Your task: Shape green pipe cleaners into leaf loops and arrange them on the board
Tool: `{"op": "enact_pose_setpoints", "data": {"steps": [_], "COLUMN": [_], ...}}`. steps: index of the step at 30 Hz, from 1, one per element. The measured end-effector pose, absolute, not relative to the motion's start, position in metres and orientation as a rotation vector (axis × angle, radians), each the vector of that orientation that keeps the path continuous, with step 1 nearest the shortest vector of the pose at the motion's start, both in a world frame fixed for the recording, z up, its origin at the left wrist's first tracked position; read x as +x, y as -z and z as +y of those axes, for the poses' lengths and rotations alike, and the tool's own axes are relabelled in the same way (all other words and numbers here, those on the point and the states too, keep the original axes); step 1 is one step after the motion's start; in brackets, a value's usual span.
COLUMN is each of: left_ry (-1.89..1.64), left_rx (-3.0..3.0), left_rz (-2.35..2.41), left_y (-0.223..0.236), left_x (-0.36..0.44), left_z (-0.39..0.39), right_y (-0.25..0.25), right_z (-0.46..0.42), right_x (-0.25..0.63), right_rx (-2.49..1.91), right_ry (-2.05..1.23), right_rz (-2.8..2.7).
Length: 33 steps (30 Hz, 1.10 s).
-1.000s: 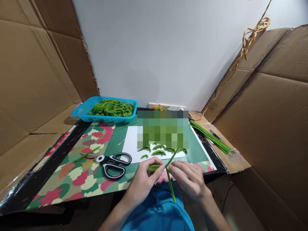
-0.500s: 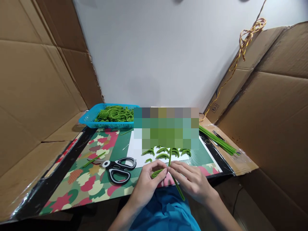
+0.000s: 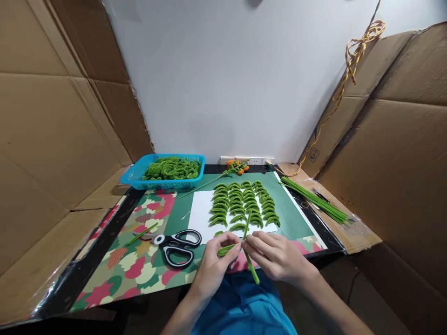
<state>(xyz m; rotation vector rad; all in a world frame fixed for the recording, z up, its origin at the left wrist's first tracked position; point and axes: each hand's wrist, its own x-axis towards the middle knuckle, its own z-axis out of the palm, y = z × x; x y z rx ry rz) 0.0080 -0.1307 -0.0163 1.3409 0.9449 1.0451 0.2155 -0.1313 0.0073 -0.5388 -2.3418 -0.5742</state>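
Near the front edge of the table, my left hand (image 3: 217, 261) pinches a bent green pipe cleaner (image 3: 225, 250) between thumb and fingers. My right hand (image 3: 270, 253) closes its fingertips on the same pipe cleaner, right beside the left thumb. A straight length of it crosses there, one end pointing up and the other slanting down over my lap. Just beyond my hands, several curved green pipe cleaner pieces (image 3: 236, 204) lie in columns on a white sheet (image 3: 200, 214). Black-and-white scissors (image 3: 174, 242) rest to the left, a short green piece (image 3: 142, 233) across their blades.
At the back left stands a blue basket (image 3: 127, 179) of coiled green pipe cleaners (image 3: 171, 167). An orange-flowered stem (image 3: 238, 167) lies behind the sheet. Straight green pipe cleaners (image 3: 314, 200) are bundled at the right, beside a small dark tool (image 3: 319, 195). Cardboard walls (image 3: 394, 139) flank the table.
The straight length has tilted slightly, its lower end shifting left and up. The loop at my left hand looks narrower. The view has shifted a little; both hands keep their grip.
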Motion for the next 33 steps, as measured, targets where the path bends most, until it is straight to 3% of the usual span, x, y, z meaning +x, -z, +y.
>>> {"op": "enact_pose_setpoints", "data": {"steps": [16,22,29,31,33], "left_ry": [-1.070,-1.261,-1.160,-1.135,-1.119], "left_rx": [1.601,2.059,2.841,2.795,2.561], "left_rz": [0.983,0.955,0.713,0.718,0.813], "left_y": [0.013,-0.001,-0.011,-0.013,-0.016], "left_x": [0.002,0.004,0.001,0.003,0.006], "left_z": [-0.142,-0.137,-0.091,-0.071,-0.047], "right_y": [0.002,-0.004,-0.017,-0.019,-0.020], "right_z": [-0.131,-0.128,-0.086,-0.065,-0.042], "right_x": [0.212,0.206,0.215,0.218,0.219], "right_rx": [-0.590,-0.761,-0.849,-0.835,-0.856], "right_ry": [0.372,-0.299,-1.708,-1.807,-1.639], "right_rz": [-2.319,-2.091,-1.447,-1.393,-1.493]}}
